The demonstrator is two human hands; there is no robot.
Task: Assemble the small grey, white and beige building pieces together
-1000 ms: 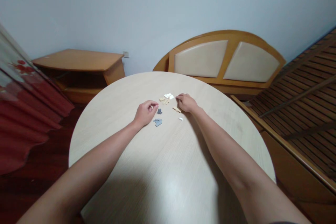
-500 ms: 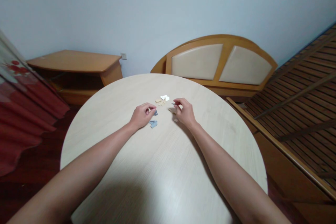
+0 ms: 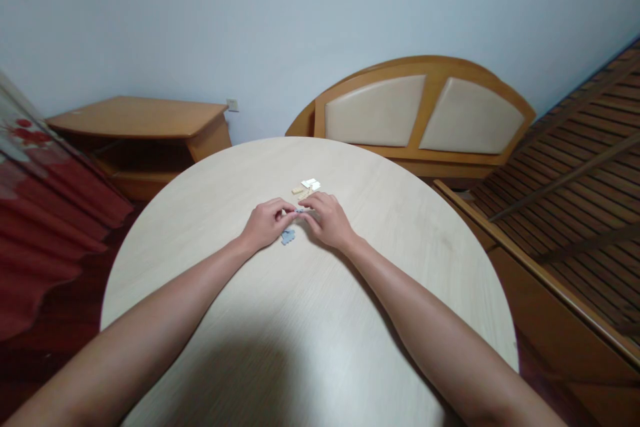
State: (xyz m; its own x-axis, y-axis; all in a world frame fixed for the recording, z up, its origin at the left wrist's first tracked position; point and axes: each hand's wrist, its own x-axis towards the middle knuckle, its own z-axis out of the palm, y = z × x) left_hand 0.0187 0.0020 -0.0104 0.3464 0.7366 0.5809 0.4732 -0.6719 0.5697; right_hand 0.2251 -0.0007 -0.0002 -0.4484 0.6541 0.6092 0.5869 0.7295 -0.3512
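My left hand (image 3: 269,221) is closed in a pinch on a small blue-grey piece (image 3: 299,211), mostly covered by the fingertips. Thumb and fingers of my right hand (image 3: 327,219) close on the same spot from the other side, so both hands meet there. Whether it is one piece or two joined, I cannot tell. Just below my left fingertips a light blue flat piece (image 3: 288,237) with a scalloped edge lies on the table. Beyond the hands lie white flat pieces (image 3: 311,183) and small cream pieces (image 3: 299,190), partly hidden by my right fingers.
Everything lies on a round pale wooden table (image 3: 310,320). Behind it stand a low wooden cabinet (image 3: 140,117) and a padded headboard (image 3: 375,113) against the wall. A red curtain (image 3: 45,227) hangs at the left; a slatted wooden panel (image 3: 575,173) leans at the right.
My right hand has moved left with a small greyish piece, away from the brown piece on the right, and now meets my left hand. My left hand stays almost in place.
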